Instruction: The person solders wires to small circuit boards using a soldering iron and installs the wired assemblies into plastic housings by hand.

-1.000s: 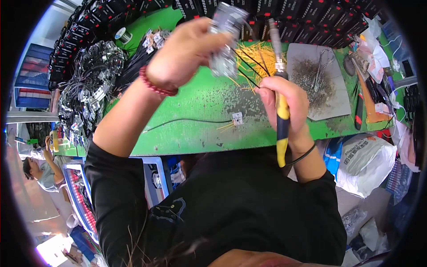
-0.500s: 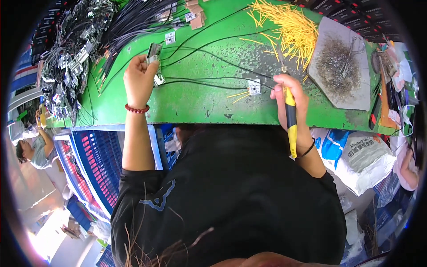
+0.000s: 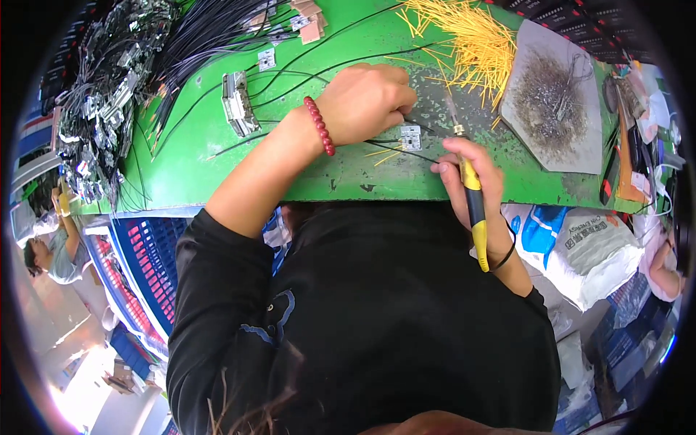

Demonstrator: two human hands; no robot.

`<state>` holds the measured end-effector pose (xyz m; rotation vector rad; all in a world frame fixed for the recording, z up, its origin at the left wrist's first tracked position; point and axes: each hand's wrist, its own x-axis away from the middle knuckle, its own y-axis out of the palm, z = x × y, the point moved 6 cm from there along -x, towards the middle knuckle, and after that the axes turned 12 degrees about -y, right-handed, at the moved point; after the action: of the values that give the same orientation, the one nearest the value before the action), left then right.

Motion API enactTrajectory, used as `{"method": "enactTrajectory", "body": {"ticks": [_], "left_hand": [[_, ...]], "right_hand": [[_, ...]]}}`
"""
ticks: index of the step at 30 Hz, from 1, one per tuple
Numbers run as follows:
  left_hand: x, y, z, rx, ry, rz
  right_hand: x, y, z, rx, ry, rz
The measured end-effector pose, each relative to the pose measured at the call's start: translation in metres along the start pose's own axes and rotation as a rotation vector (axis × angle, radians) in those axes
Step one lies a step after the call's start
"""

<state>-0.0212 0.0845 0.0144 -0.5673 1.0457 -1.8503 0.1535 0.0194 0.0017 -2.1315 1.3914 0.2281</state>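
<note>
My right hand [image 3: 475,170] is wrapped round a yellow and black soldering iron [image 3: 473,192], its tip pointing away from me over the green table. A thin black wire [image 3: 417,154] runs up to the fingers of that hand. My left hand [image 3: 370,101] is closed above the table, fingers curled down among black wires; whatever is between the fingertips is hidden. Just right of it lies a small white circuit board [image 3: 411,138], beside a few short yellow wires [image 3: 386,154]. A group of silver metal strips [image 3: 238,104] rests on the table left of my left hand.
Yellow wires [image 3: 475,47] are heaped at the back, next to a grey board [image 3: 554,101] covered in dark residue. Tangled wired parts [image 3: 109,109] and black cables [image 3: 210,43] fill the back left. Blue crates [image 3: 148,254] stand below the table; another person [image 3: 61,250] is far left.
My left hand has let go of the metal strips, which now lie on the table, and has moved right to near the circuit board. My right hand still holds the soldering iron.
</note>
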Motion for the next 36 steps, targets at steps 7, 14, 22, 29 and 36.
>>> {"method": "enactTrajectory", "body": {"ticks": [7, 14, 22, 29, 36], "left_hand": [[0.002, -0.002, 0.003, 0.044, 0.004, 0.095], [0.004, 0.012, 0.007, -0.079, 0.041, 0.080], [0.009, -0.019, 0.026, 0.320, -0.137, 0.062], [0.020, -0.008, 0.030, 0.437, -0.112, -0.015], [0.030, -0.008, 0.022, 0.318, -0.192, 0.167]], "right_hand": [[0.005, -0.011, 0.010, -0.142, 0.155, 0.200], [-0.008, -0.004, 0.001, 0.013, -0.039, 0.038], [-0.018, -0.007, 0.009, -0.098, 0.178, 0.171], [-0.045, -0.008, 0.010, -0.109, 0.027, 0.237], [-0.029, -0.018, -0.006, -0.031, -0.179, 0.266]]}}
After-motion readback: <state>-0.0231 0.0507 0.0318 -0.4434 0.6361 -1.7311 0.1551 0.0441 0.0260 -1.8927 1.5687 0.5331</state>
